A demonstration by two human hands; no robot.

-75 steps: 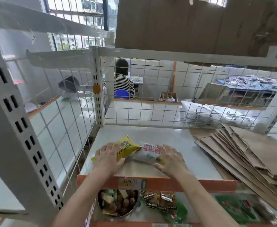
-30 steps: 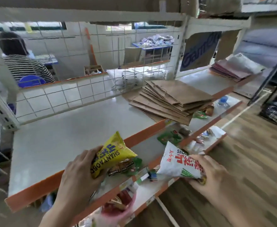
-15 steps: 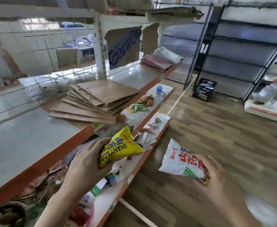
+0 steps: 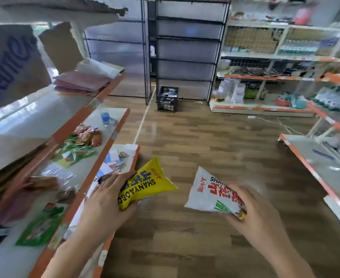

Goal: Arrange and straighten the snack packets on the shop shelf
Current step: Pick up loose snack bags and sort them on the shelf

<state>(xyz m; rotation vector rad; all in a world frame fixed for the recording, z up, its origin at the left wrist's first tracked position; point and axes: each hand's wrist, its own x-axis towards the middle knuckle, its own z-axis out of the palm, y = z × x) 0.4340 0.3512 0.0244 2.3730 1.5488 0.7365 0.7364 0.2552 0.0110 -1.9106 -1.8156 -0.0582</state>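
Observation:
My left hand (image 4: 106,199) grips a yellow snack packet (image 4: 145,184) by its lower end, just off the front edge of the orange-trimmed shelf unit (image 4: 112,137) on my left. My right hand (image 4: 259,215) holds a white snack packet with red lettering (image 4: 211,192) over the wooden floor, apart from the yellow one. Both packets are in the air, clear of any shelf. Several small red and green packets (image 4: 84,137) lie scattered on the middle shelf to the left.
A wooden-floor aisle (image 4: 205,137) runs ahead. A black crate (image 4: 168,99) sits at the foot of dark metal racks (image 4: 187,47). Another orange-edged shelf unit (image 4: 315,177) stands at right. A water bottle (image 4: 105,118) and a green packet (image 4: 40,227) rest on the left shelves.
Both packets were lifted off the top shelf, one in each hand. My view has swung right, from the shelf to the aisle, and the hands now hold the packets over the floor.

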